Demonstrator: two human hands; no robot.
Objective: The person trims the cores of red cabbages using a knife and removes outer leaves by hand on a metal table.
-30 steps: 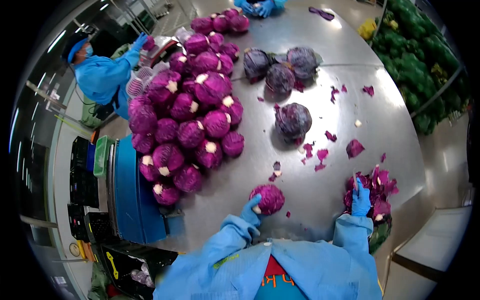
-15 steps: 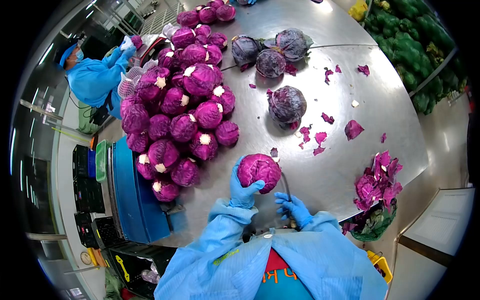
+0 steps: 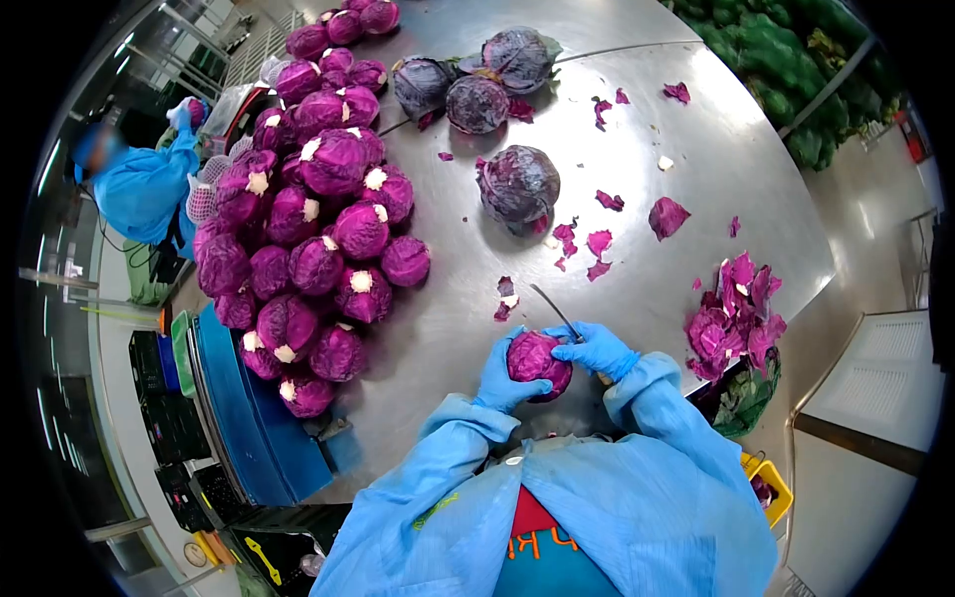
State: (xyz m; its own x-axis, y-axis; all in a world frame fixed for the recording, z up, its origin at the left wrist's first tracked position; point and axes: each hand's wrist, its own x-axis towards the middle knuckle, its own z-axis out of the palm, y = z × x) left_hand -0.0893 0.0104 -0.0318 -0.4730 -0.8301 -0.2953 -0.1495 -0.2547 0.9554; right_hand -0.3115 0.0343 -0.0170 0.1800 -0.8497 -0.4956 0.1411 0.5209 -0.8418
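Note:
In my gloved left hand is a peeled red cabbage, with the fingers wrapped round its left side and underside. My gloved right hand grips a knife, its thin curved blade pointing up and away past the cabbage. The right fingertips touch or nearly touch the cabbage's right side. Just beyond my hands lie small scraps of leaf and pale stem. Farther off sits a dark unpeeled red cabbage.
A heap of trimmed red cabbages covers the table's left. More dark cabbages sit at the back. Peeled leaves are piled at the right edge above a green basket. A co-worker stands beyond the heap.
My right hand has risen with the knife to the cabbage's right side. The left hand has brought the cabbage lower and turned it. New scraps lie on the table ahead. The view has shifted.

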